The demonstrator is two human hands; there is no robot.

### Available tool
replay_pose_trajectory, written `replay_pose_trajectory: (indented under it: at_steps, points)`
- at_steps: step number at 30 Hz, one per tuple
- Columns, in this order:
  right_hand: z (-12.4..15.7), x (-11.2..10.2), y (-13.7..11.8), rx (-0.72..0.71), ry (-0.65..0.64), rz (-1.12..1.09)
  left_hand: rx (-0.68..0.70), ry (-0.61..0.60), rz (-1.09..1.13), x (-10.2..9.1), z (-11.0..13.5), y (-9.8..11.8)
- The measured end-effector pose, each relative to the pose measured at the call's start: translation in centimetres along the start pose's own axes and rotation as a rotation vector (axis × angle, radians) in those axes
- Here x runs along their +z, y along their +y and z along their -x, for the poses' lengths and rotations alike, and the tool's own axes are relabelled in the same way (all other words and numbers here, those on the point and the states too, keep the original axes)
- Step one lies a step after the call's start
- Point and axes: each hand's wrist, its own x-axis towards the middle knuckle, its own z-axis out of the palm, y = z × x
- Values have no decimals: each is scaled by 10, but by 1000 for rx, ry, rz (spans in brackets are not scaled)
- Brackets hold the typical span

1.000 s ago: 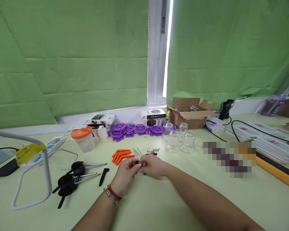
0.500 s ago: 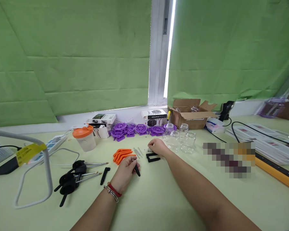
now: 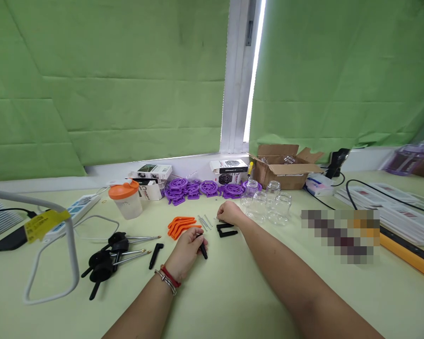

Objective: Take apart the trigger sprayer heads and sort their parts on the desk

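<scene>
My left hand (image 3: 184, 250) rests on the pale green table (image 3: 233, 292), its fingers closed round a small black plastic piece (image 3: 203, 251) that sticks out to the right. My right hand (image 3: 229, 212) is stretched forward with its fingers curled down over small metal springs by the glass jars (image 3: 265, 201); what it holds is hidden. Two black plastic bars (image 3: 226, 230) lie just in front of that hand. Orange plastic parts (image 3: 180, 226) and thin metal pins (image 3: 205, 221) lie between the hands.
Assembled black tools with metal rods (image 3: 113, 259) and a loose black piece (image 3: 155, 255) lie at the left. Purple round parts (image 3: 201, 189), small boxes (image 3: 151, 172), an orange-lidded cup (image 3: 125, 200) and a cardboard box (image 3: 284, 165) line the back. A white tube frame (image 3: 69, 254) stands left; cables and papers lie right.
My hands were together on the black piece. The right hand let go and reached forward to the springs near the jars, while the left hand kept the piece.
</scene>
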Motion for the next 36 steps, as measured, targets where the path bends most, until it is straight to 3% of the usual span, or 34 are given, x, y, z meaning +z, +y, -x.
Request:
replay_pose_trajectory:
  at_steps: [9, 17, 27, 36]
  points:
    - [3, 1, -1, -4, 16, -80, -1, 6, -17, 1, 2, 3]
    - [18, -13, -7, 26, 52, -323, -17, -14, 7, -1, 1, 1]
    - [88, -1, -43, -168, -185, -691, 62, -124, 39, -2, 0, -1]
    - [96, 3, -46, -191, -235, -686, 110, -183, 24, -2, -1, -6]
